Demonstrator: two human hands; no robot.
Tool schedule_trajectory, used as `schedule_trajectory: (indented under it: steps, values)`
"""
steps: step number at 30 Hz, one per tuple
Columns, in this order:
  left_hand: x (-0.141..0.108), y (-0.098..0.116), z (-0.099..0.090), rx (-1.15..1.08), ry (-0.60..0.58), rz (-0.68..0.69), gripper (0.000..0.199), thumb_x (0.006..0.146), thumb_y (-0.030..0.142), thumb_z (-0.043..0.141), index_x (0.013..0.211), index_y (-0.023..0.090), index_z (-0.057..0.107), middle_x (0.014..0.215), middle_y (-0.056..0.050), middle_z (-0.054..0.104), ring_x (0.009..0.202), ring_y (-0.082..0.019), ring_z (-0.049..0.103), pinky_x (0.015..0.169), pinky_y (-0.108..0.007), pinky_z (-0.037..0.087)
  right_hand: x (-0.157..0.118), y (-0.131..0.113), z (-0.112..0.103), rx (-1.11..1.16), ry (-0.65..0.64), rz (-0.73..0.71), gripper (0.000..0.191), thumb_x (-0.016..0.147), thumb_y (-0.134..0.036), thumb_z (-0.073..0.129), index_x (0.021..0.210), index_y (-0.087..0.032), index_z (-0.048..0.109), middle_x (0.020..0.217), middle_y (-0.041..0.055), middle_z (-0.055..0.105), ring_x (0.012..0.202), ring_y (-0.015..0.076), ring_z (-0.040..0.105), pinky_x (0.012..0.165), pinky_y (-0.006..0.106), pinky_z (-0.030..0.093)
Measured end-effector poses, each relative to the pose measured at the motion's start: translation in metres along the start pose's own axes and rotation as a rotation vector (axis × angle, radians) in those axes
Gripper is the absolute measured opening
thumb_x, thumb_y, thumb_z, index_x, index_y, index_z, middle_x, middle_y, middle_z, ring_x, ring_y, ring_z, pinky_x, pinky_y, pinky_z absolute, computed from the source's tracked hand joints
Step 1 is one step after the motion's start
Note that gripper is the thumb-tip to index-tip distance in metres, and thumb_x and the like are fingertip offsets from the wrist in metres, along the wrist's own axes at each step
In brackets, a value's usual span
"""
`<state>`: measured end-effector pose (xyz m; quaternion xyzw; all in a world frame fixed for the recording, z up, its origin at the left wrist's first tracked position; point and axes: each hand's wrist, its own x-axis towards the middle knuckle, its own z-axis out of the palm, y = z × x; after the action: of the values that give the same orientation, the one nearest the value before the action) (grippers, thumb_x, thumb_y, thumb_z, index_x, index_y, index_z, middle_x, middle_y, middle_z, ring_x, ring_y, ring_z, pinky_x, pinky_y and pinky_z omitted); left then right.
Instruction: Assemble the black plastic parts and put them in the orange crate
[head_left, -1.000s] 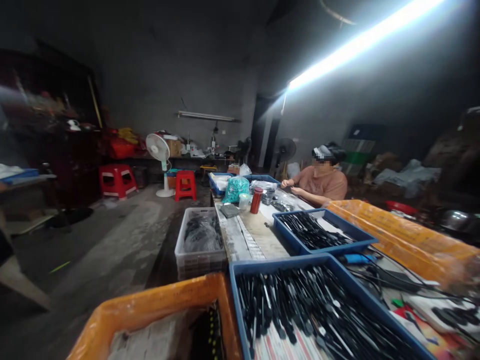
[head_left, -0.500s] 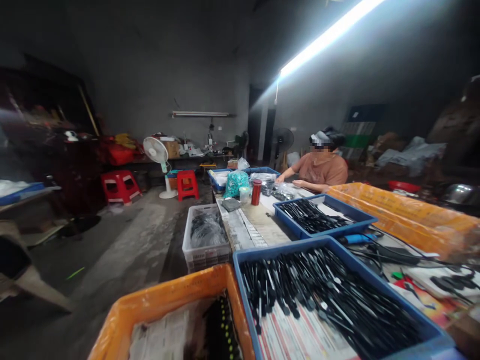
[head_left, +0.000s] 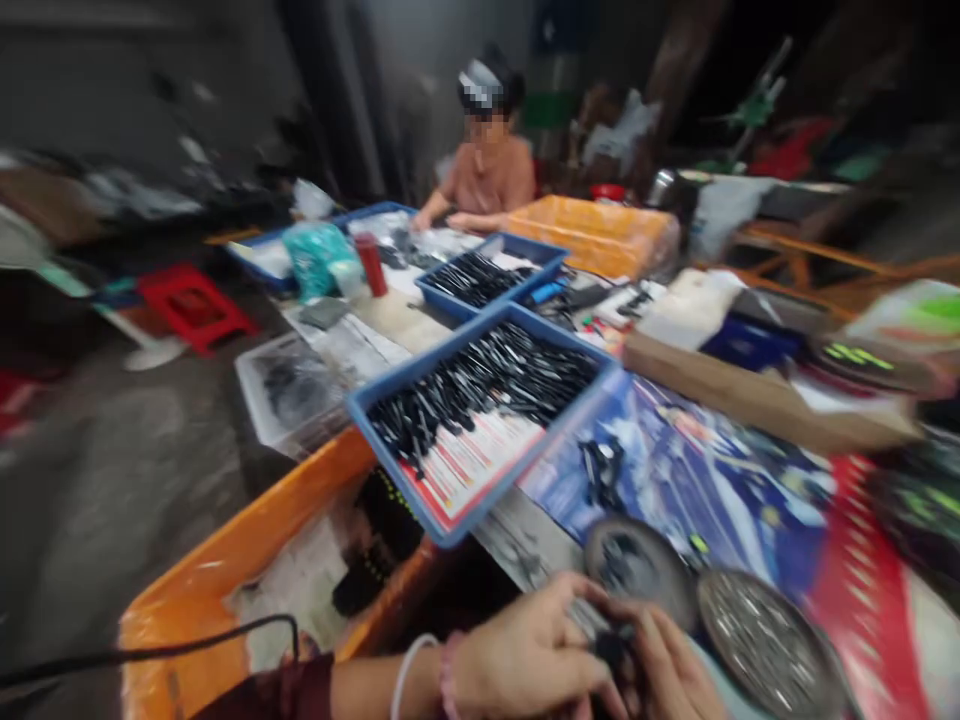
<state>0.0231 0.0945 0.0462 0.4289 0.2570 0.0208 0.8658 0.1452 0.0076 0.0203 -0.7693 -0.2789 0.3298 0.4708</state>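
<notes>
My left hand (head_left: pixel 529 640), with a white band and a pink bracelet at its wrist, reaches in from the bottom. My right hand (head_left: pixel 667 665) meets it there, fingers closed. Between the fingertips of both is a small black piece (head_left: pixel 615 648), too blurred to name more exactly. Just beyond the hands stands a round dish (head_left: pixel 637 565) with small parts in it. Another round dish (head_left: pixel 772 640), full of small shiny pieces, lies to the right. A few black pieces (head_left: pixel 602 470) rest on a blue printed sheet (head_left: pixel 697 480) farther back.
A blue tray (head_left: pixel 480 515) of slim black parts stands ahead, a second blue tray (head_left: pixel 551 265) behind it. An orange crate (head_left: pixel 187 570) is at the lower left, with a black cable (head_left: pixel 150 655) crossing it. A cardboard strip (head_left: pixel 750 400) borders the sheet. A co-worker (head_left: pixel 491 165) sits across.
The view has swung right and down. Both my hands, the round dishes and the blue printed sheet now show; the trays sit farther left in view.
</notes>
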Motion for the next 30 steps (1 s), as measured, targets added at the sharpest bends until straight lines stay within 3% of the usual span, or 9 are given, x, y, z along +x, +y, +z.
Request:
schedule_trajectory:
  steps: [1, 4, 8, 15, 19, 23, 27, 30]
  values:
    - [0.001, 0.002, 0.001, 0.008, 0.014, -0.04, 0.046, 0.083, 0.023, 0.065, 0.123, 0.019, 0.043, 0.072, 0.001, 0.068, 0.04, -0.007, 0.053, 0.039, -0.018, 0.043, -0.006, 0.001, -0.001, 0.065, 0.016, 0.056, 0.059, 0.088, -0.075, 0.038, 0.09, -0.021, 0.062, 0.051, -0.004, 0.047, 0.039, 0.011, 0.044, 0.036, 0.023, 0.038]
    - [0.001, 0.009, -0.002, 0.052, 0.012, -0.049, 0.045, 0.084, 0.02, 0.06, 0.124, 0.019, 0.04, 0.076, 0.0, 0.069, 0.039, -0.005, 0.053, 0.04, -0.015, 0.044, -0.011, -0.006, 0.005, 0.514, -0.03, 0.203, 0.056, 0.077, -0.075, 0.057, 0.079, -0.019, 0.059, 0.046, -0.0076, 0.038, 0.035, 0.0059, 0.035, 0.036, 0.017, 0.026]
    - [0.0, 0.011, -0.006, 0.072, 0.006, -0.039, 0.043, 0.085, 0.02, 0.057, 0.125, 0.019, 0.039, 0.078, 0.0, 0.068, 0.039, -0.004, 0.053, 0.039, -0.013, 0.043, -0.007, -0.013, 0.012, 0.617, -0.014, 0.182, 0.05, 0.081, -0.067, 0.061, 0.079, -0.017, 0.059, 0.045, -0.0083, 0.04, 0.036, 0.0045, 0.034, 0.038, 0.015, 0.023]
    - [0.003, 0.011, -0.006, 0.1, 0.036, -0.033, 0.042, 0.085, 0.018, 0.054, 0.125, 0.02, 0.04, 0.077, 0.001, 0.065, 0.039, -0.004, 0.052, 0.038, -0.012, 0.042, -0.003, -0.004, 0.013, 0.547, -0.085, 0.109, 0.048, 0.087, -0.067, 0.052, 0.08, -0.019, 0.056, 0.043, -0.0079, 0.04, 0.036, 0.0075, 0.034, 0.037, 0.017, 0.023]
    - [0.004, 0.012, -0.006, 0.107, 0.064, -0.02, 0.044, 0.085, 0.018, 0.055, 0.126, 0.02, 0.039, 0.075, 0.002, 0.064, 0.04, -0.004, 0.05, 0.038, -0.012, 0.04, -0.004, -0.013, 0.013, 0.457, -0.043, 0.095, 0.047, 0.091, -0.064, 0.046, 0.08, -0.019, 0.056, 0.046, -0.0079, 0.038, 0.039, 0.008, 0.035, 0.04, 0.019, 0.024]
    - [0.007, 0.012, -0.007, 0.123, 0.079, 0.006, 0.044, 0.087, 0.022, 0.056, 0.127, 0.02, 0.039, 0.073, 0.003, 0.062, 0.039, -0.004, 0.049, 0.038, -0.013, 0.039, 0.001, -0.016, 0.009, 0.293, -0.019, -0.046, 0.044, 0.093, -0.058, 0.046, 0.082, -0.019, 0.061, 0.058, -0.0025, 0.051, 0.05, 0.0115, 0.046, 0.048, 0.022, 0.037]
    - [0.011, 0.017, -0.011, 0.16, 0.09, 0.033, 0.041, 0.089, 0.026, 0.057, 0.126, 0.019, 0.042, 0.079, 0.0, 0.066, 0.043, -0.004, 0.051, 0.041, -0.013, 0.039, 0.01, -0.006, -0.013, 0.129, -0.034, -0.115, 0.04, 0.096, -0.052, 0.043, 0.098, -0.018, 0.065, 0.068, 0.0017, 0.061, 0.055, 0.0151, 0.055, 0.053, 0.024, 0.044]
    - [0.014, 0.022, -0.014, 0.16, 0.104, 0.035, 0.034, 0.09, 0.029, 0.057, 0.12, 0.016, 0.046, 0.087, -0.004, 0.069, 0.045, -0.003, 0.051, 0.043, -0.013, 0.04, 0.017, 0.009, -0.05, -0.103, 0.137, -0.145, 0.035, 0.094, -0.048, 0.047, 0.101, -0.018, 0.064, 0.076, 0.005, 0.065, 0.063, 0.0188, 0.061, 0.059, 0.028, 0.048]
